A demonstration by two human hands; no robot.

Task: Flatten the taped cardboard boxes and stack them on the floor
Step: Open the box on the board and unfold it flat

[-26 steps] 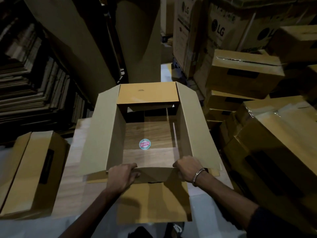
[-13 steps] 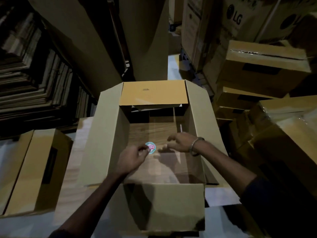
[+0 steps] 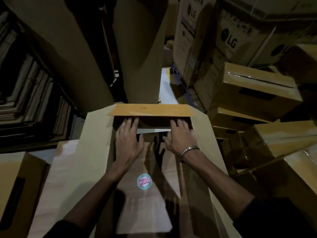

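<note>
An opened cardboard box (image 3: 97, 152) stands in front of me with its flaps spread out. A round teal and pink sticker (image 3: 144, 181) shows on the wood-grain surface seen through the box. My left hand (image 3: 128, 136) and my right hand (image 3: 180, 136) reach deep inside, fingers straight, pressing against the far inner wall just under the orange far flap (image 3: 151, 109). A metal bracelet sits on my right wrist. Neither hand curls round anything.
A closed box (image 3: 15, 186) lies at the lower left. Piled taped boxes (image 3: 253, 88) and tall LG cartons (image 3: 228, 38) crowd the right. Flattened cardboard is stacked along the left wall (image 3: 25, 93). Large upright sheets (image 3: 139, 48) lean behind the box.
Both hands left the near flap, passed over the sticker and now press the far inner wall. My view has moved forward over the box.
</note>
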